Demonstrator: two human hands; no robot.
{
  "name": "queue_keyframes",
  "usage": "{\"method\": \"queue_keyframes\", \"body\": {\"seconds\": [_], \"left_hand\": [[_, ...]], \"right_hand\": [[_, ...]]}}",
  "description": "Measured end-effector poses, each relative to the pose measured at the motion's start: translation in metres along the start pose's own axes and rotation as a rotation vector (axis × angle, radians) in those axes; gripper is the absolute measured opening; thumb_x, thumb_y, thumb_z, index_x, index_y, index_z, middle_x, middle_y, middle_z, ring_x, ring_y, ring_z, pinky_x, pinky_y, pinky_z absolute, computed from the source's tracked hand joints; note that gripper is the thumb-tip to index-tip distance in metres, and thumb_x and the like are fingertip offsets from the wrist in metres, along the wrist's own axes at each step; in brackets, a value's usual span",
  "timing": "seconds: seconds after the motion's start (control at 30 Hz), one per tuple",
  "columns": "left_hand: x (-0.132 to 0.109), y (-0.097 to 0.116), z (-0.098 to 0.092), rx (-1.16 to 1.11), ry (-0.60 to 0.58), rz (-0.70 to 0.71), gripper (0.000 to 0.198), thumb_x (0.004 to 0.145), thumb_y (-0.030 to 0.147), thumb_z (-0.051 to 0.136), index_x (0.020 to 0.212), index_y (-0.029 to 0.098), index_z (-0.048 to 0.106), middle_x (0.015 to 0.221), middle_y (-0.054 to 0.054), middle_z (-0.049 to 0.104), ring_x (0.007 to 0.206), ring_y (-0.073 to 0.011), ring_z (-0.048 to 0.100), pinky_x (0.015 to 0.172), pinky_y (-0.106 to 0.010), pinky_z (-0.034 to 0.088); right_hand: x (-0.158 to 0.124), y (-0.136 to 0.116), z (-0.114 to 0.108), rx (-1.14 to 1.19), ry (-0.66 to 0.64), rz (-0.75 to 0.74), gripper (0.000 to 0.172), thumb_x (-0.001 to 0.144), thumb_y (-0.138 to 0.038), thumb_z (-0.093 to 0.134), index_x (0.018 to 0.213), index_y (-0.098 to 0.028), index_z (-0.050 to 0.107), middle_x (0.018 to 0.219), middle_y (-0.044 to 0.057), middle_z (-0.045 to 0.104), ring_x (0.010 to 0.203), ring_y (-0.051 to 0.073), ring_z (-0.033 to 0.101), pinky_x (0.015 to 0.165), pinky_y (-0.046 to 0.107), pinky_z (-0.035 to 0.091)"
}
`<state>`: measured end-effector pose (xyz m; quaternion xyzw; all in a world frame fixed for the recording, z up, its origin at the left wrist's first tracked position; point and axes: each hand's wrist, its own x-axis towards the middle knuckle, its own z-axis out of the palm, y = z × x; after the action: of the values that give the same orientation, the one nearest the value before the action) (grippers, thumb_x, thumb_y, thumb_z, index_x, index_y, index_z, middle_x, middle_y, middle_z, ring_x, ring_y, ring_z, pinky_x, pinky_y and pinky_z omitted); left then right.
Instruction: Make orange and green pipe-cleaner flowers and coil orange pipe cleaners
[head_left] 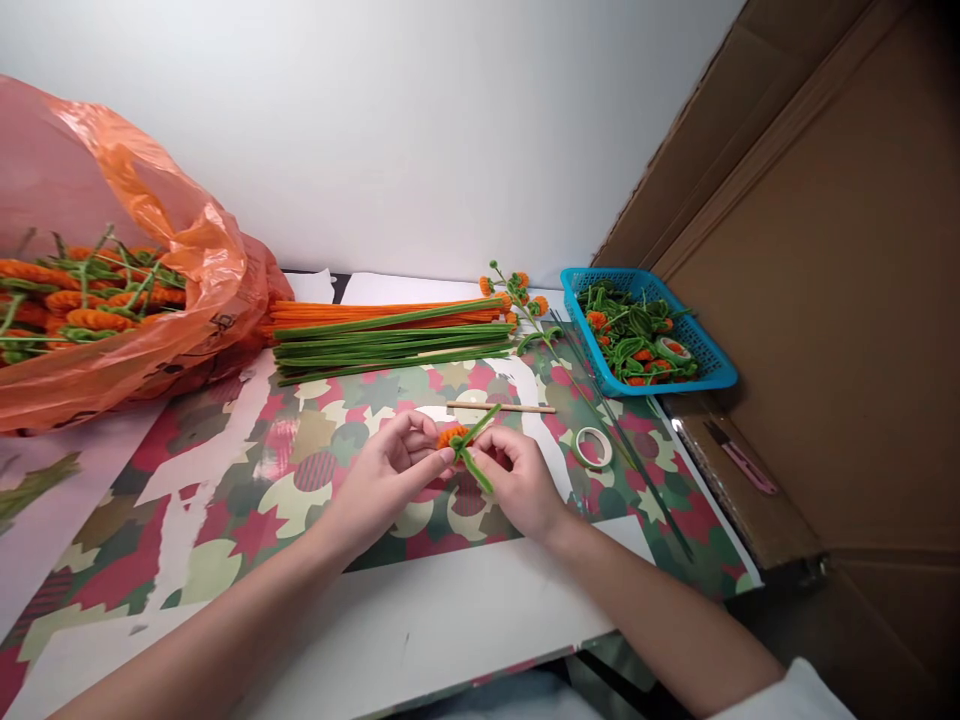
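Between my hands, above the patterned table covering, is a small orange pipe-cleaner flower point(453, 436) with green pipe-cleaner ends point(478, 470) sticking out up and down to the right. My left hand point(401, 465) pinches the flower's left side with thumb and fingers. On the other side, my right hand point(517, 475) is closed at the green part, its thumb and forefinger pressed together near the green ends. A thin wooden stick point(502, 407) lies just beyond my hands. To the right of my right hand rests a roll of green tape point(592, 448).
Bundles of green pipe cleaners point(390, 345) and orange pipe cleaners point(375, 312) lie at the back. An orange plastic bag point(217, 270) of finished-looking flowers stands left. At right are a blue basket point(716, 372), a flower stem point(574, 370), dark wires point(652, 490) and a pink-handled cutter point(750, 468) on cardboard.
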<state>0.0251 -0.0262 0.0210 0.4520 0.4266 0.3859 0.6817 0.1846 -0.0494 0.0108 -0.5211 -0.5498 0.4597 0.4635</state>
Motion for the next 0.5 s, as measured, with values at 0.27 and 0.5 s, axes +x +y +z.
{"method": "queue_keyframes", "body": {"seconds": [0.27, 0.5], "left_hand": [[-0.0024, 0.0027, -0.0001, 0.074, -0.069, 0.028, 0.025, 0.074, 0.037, 0.073, 0.091, 0.021, 0.065, 0.085, -0.003, 0.068, 0.073, -0.0155, 0.065, 0.067, -0.026, 0.056], [-0.0022, -0.0014, 0.0053, 0.038, 0.002, 0.069, 0.020, 0.075, 0.035, 0.074, 0.082, 0.020, 0.063, 0.069, 0.003, 0.061, 0.059, -0.0085, 0.057, 0.056, -0.018, 0.052]], "right_hand": [[0.0036, 0.0038, 0.0007, 0.271, -0.015, 0.070, 0.021, 0.078, -0.038, 0.064, 0.091, -0.021, 0.062, 0.078, 0.001, 0.061, 0.068, 0.014, 0.058, 0.065, 0.028, 0.051], [-0.0003, 0.0052, 0.0064, 0.336, 0.052, 0.016, 0.014, 0.080, -0.036, 0.066, 0.078, -0.022, 0.066, 0.082, 0.001, 0.060, 0.072, 0.014, 0.062, 0.064, 0.027, 0.056]]}}
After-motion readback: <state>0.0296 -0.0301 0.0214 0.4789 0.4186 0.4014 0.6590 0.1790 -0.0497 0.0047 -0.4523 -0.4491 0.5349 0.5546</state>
